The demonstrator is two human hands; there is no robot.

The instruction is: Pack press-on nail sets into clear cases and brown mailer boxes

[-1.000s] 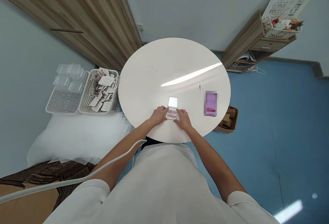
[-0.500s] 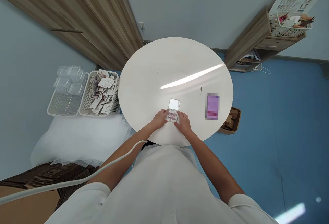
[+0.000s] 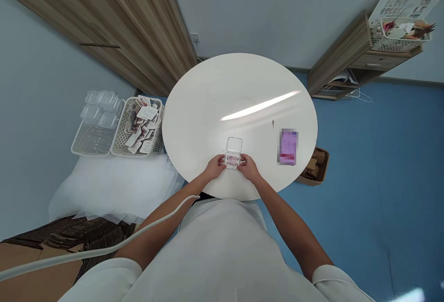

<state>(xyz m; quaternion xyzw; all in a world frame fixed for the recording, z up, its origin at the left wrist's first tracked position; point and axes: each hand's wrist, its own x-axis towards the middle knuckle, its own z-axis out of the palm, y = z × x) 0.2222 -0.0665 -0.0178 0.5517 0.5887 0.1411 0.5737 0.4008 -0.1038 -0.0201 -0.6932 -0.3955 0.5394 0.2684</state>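
A small clear case (image 3: 232,160) with its lid raised lies near the front edge of the round white table (image 3: 208,80). Several small pinkish pieces sit in rows inside it. My left hand (image 3: 215,167) grips the case's left side, fingers closed on it. On the right side, my right hand (image 3: 248,168) holds the case between thumb and fingers. The transparent lid tilts away from me, behind the pieces.
A blurred purple item (image 3: 288,147) lies on the table's right. Left of the table stand a basket of printed cards (image 3: 161,131) and a basket of clear cases (image 3: 93,154). A cardboard box (image 3: 321,172) is at the right. A white cable (image 3: 138,226) crosses my left arm.
The case's lid no longer shows a bright white reflection and looks transparent. Both hands now grip the sides of the case more closely. The whole view has shifted slightly.
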